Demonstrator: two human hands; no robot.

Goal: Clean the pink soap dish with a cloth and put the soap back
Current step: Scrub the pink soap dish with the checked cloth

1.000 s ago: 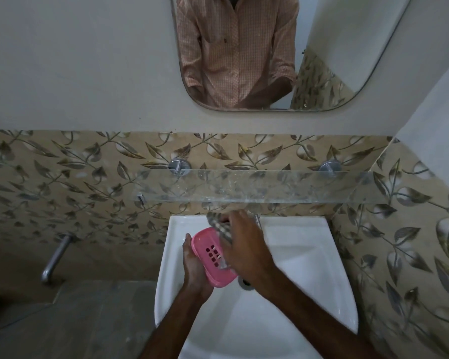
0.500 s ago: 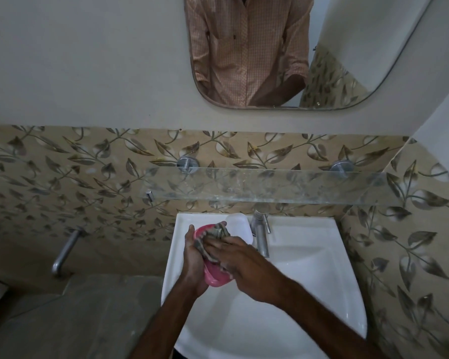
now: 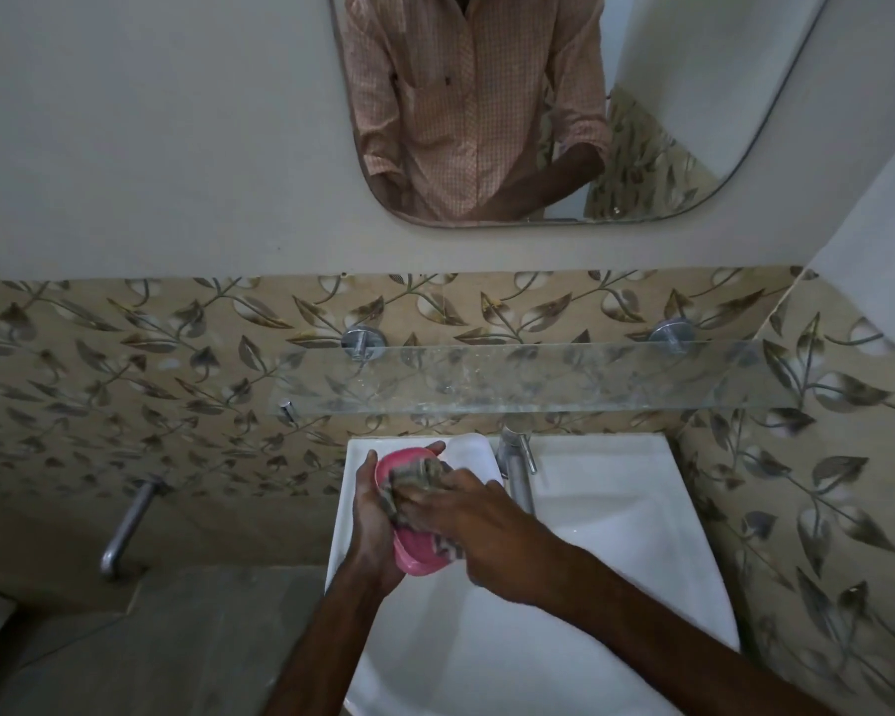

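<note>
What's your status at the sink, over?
Left hand gripping oval pink plastic soap dish over white ceramic basin. Right hand pressing grey-brown cloth into it. Soap not visible. Nothing obstructing.

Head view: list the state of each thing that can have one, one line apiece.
Pink soap dish: held over the sink, tilted, no soap in it.
Cloth: bunched, pressed into the dish.
Left hand: gripping the dish.
Right hand: pressing the cloth.
Tap: no water seen running.
Sink: no standing water visible.
Glass shelf: bare, smudged.

Glossy pink plastic soap dish (image 3: 413, 558), rough woven cloth (image 3: 415, 478), shiny metal tap (image 3: 516, 470), glazed white sink (image 3: 616, 550).
</note>
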